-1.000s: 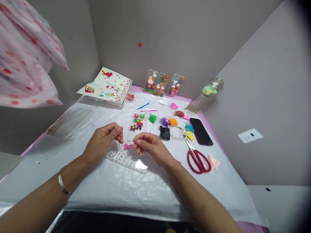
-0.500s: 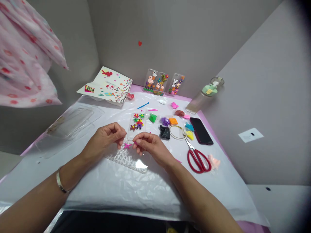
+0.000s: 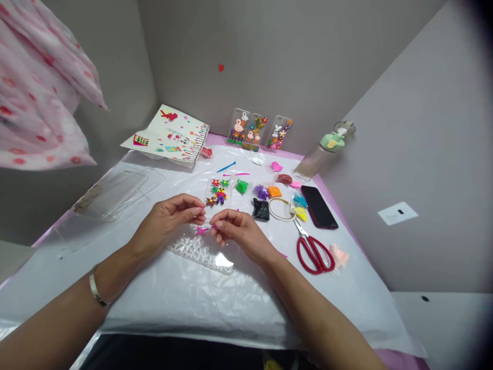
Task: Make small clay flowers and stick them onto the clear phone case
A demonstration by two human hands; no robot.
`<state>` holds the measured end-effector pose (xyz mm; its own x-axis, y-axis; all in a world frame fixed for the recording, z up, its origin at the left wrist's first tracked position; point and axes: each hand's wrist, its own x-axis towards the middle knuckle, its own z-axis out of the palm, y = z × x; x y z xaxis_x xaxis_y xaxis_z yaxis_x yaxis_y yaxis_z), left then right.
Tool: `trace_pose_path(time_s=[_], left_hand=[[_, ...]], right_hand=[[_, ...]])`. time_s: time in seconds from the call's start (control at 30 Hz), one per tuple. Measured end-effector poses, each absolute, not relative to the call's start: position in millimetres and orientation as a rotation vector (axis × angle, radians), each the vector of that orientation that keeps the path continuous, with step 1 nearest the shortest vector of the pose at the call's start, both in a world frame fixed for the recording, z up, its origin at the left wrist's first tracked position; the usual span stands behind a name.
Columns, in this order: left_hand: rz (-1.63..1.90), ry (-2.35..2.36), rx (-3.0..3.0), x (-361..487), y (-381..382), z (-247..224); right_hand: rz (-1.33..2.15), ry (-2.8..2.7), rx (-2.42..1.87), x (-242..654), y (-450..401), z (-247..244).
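Note:
Both hands hover over a clear case [image 3: 200,252] on the white sheet, with a pink clay flower shape [image 3: 201,231] on its upper part. My left hand [image 3: 179,213] is pinched, a speck of pink at its fingertips. Close by on the right, my right hand [image 3: 233,226] pinches a small pink clay piece [image 3: 214,226] between thumb and forefinger. The fingertips of the two hands are slightly apart. Just beyond them lies a clear card [image 3: 211,211] bearing clay flowers and a small colourful figure [image 3: 221,196].
Bagged clay lumps [image 3: 262,192], a ring [image 3: 282,210], red-handled scissors [image 3: 316,254] and a phone [image 3: 319,207] lie right. Decorated cases [image 3: 239,126] and a bottle [image 3: 319,154] stand behind. Clear cases [image 3: 115,195] and a drawing [image 3: 169,136] are left.
My left hand has shifted slightly right, nearer my right hand, and pink now shows at its fingertips. My right hand has hardly moved.

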<state>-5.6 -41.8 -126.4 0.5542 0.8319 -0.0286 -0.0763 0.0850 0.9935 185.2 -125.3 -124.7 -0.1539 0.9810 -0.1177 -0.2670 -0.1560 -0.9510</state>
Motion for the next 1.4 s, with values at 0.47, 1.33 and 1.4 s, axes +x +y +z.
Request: trace_pose_path(time_s=[0.47,1.33,1.4], left_hand=[[0.668,0.747,1.536,-10.2,-38.4,-120.3],[0.489,0.720,2.135,-8.6,-29.2,-135.8],[0.483,0.723,2.145,-8.6,-29.5,-135.3]], right_hand=[[1.535,-1.011,-1.048,184.3,-126.7,-120.6],[1.526,-1.013,-1.037,185.1,-126.3,-124.4],[1.526,-1.019,-1.037,185.4,-126.2,-124.5]])
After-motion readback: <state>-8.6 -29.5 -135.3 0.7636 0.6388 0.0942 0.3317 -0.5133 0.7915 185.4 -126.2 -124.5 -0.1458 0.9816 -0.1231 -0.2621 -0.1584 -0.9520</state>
